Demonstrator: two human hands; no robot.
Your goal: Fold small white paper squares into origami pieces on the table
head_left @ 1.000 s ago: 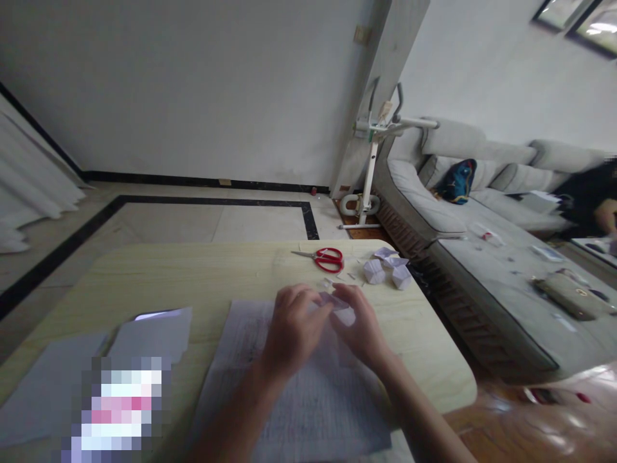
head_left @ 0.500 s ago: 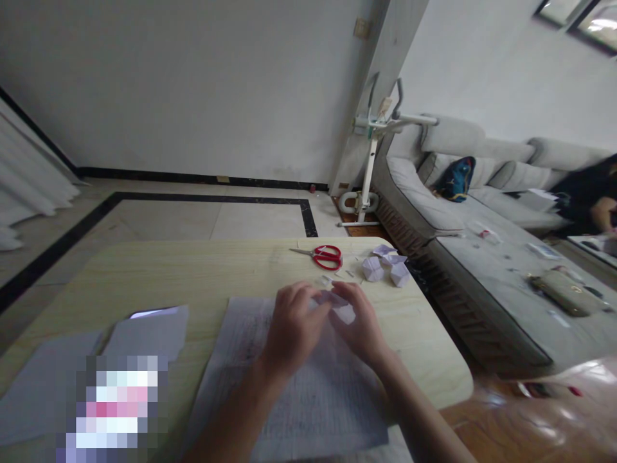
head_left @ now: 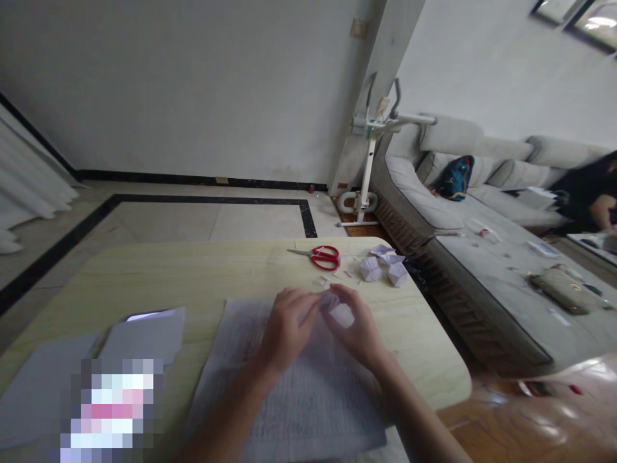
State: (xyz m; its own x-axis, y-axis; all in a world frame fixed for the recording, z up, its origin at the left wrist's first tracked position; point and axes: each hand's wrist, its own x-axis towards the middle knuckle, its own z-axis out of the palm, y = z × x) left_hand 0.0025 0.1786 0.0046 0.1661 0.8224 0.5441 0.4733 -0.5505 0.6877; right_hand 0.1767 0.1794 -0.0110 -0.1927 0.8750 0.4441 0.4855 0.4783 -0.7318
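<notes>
Between both hands, above the printed sheet (head_left: 299, 399), is a small piece of folded white paper (head_left: 330, 302). My left hand (head_left: 292, 325) pinches its left side with fingers closed. My right hand (head_left: 355, 321) grips the right side, thumb and forefinger curved round it. Fingers hide part of the paper's shape. Just beyond the hands, small paper scraps (head_left: 324, 281) lie on the wooden table. Red-handled scissors (head_left: 324, 258) rest farther back, blades pointing left. Several folded paper pieces (head_left: 371, 269) sit together near the far right corner.
White paper sheets (head_left: 144, 341) lie at the table's (head_left: 231, 270) left, beside a blurred-out bright patch (head_left: 113, 411). A grey sofa (head_left: 482, 270) stands to the right, where another person (head_left: 595, 199) sits. White exercise equipment (head_left: 369, 167) stands behind the table.
The folded paper has been turned between my fingers and now looks more bunched up. My left fingers have straightened slightly. The view has shifted a little.
</notes>
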